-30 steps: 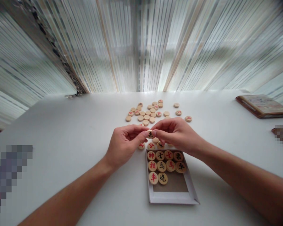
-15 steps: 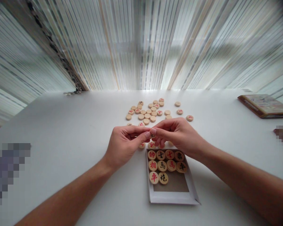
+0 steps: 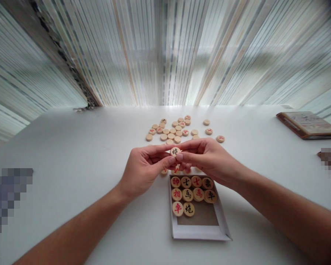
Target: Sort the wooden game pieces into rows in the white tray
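Note:
Between the fingertips of both hands is a round wooden Chinese chess piece (image 3: 175, 151) with a black character facing me. My left hand (image 3: 145, 167) grips its left side, and my right hand (image 3: 205, 156) pinches it from the right with thumb and fingers. Just below the hands stands a shallow white box tray (image 3: 197, 233) with a brown bottom. Rows of chess pieces (image 3: 187, 195) lie face up in it, red and black characters mixed; the third row holds two, at its left. A few pieces (image 3: 175, 170) on the table are partly hidden behind my fingers.
Farther back on the white table (image 3: 79, 147), many loose pieces (image 3: 171, 131) lie scattered, some face down, some showing characters. A flat brown-edged box (image 3: 309, 125) lies at the far right. A striped string curtain (image 3: 160, 55) hangs behind the table.
The held piece has turned upright, so its black character now shows fully; before, my fingers mostly covered it. Both hands stay in nearly the same place, and the tray's pieces are unchanged.

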The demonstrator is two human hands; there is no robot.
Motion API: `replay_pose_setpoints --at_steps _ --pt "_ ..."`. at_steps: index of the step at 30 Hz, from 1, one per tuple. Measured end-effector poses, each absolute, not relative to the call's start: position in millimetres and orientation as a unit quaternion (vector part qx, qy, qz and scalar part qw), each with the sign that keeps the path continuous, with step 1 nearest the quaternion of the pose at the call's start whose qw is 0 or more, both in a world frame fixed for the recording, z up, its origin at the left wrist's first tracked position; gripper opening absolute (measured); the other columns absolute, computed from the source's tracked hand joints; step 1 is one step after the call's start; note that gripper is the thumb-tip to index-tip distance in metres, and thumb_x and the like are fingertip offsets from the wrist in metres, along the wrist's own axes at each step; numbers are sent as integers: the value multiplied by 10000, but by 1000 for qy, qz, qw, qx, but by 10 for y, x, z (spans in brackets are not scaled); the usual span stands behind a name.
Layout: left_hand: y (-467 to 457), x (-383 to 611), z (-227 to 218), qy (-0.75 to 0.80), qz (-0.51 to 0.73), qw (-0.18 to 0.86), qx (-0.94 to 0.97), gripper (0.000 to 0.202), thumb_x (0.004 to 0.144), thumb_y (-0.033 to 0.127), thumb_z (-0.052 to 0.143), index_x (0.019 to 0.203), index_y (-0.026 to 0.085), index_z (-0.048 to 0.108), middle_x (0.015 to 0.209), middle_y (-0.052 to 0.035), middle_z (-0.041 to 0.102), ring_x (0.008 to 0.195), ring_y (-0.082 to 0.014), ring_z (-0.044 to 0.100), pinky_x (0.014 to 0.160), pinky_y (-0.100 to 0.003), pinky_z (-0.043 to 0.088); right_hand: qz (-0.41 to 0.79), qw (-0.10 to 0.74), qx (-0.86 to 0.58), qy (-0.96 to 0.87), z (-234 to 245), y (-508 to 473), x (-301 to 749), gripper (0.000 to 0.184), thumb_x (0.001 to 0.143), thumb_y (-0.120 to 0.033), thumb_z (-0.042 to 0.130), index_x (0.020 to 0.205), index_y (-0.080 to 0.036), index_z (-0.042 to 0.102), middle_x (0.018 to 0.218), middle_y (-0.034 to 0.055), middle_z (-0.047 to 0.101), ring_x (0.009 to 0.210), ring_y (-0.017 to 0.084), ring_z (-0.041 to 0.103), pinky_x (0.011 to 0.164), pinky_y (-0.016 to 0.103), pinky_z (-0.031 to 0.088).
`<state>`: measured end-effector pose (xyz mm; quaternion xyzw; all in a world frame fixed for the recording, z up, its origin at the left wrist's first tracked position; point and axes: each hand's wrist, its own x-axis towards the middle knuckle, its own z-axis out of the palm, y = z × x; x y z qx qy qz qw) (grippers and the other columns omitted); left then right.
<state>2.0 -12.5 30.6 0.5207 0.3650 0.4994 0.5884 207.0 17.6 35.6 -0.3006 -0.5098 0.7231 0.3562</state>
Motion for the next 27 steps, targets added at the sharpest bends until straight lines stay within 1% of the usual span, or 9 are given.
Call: replay_pose_setpoints --at_steps 4,7,9,12,15,20,24,27 --pt "-136 31 310 362 501 579 533 321 828 184 918 1144 193 857 855 -61 869 777 -197 849 727 -214 695 707 354 -321 -521 360 159 2062 254 764 -243 963 988 -168 872 748 40 806 613 106 701 568 184 543" --pt "-153 45 315 369 499 566 542 346 804 204 939 1141 196 860 869 -69 870 774 -202 849 710 -206 694 692 350 -352 -525 361 158 2063 299 710 -267 997 938 -147 846 671 23 771 548 95 646 524 182 506" --pt "-166 57 315 373 496 558 550 335 808 228 937 1133 193 863 884 -79 871 759 -198 847 699 -201 692 678 345 -374 -531 363 157 2065 335 677 -288 1016 910 -138 827 628 12 745 513 82 606 487 169 457" --pt "-180 72 312 366 492 558 559 317 827 255 923 1131 187 864 948 -91 873 799 -206 851 772 -236 707 662 338 -390 -543 368 153 2066 361 654 -331 1027 860 -128 811 618 13 731 495 72 569 450 164 396" --pt "-186 81 315 350 489 567 563 324 828 249 918 1139 178 860 1006 -99 871 870 -234 856 842 -286 715 661 338 -381 -551 371 151 2063 351 683 -384 1010 791 -129 795 603 14 719 500 81 577 460 178 415" --pt "-188 68 336 345 485 575 561 340 803 193 928 1136 177 858 980 -93 872 875 -255 858 839 -317 723 669 343 -362 -551 390 138 2059 346 716 -412 989 761 -142 778 576 9 707 493 94 600 479 193 456" --pt "-182 44 332 363 479 578 552 358 778 223 951 1122 176 863 969 -100 871 849 -274 858 825 -355 731 667 345 -354 -558 425 119 2057 346 739 -424 975 767 -136 784 577 13 701 490 100 601 480 202 471" --pt "-176 37 327 369 480 575 550 353 772 229 956 1109 177 867 975 -103 871 840 -275 858 814 -360 733 665 345 -343 -566 441 109 2062 346 757 -434 963 774 -134 790 590 18 702 498 104 600 482 210 475"
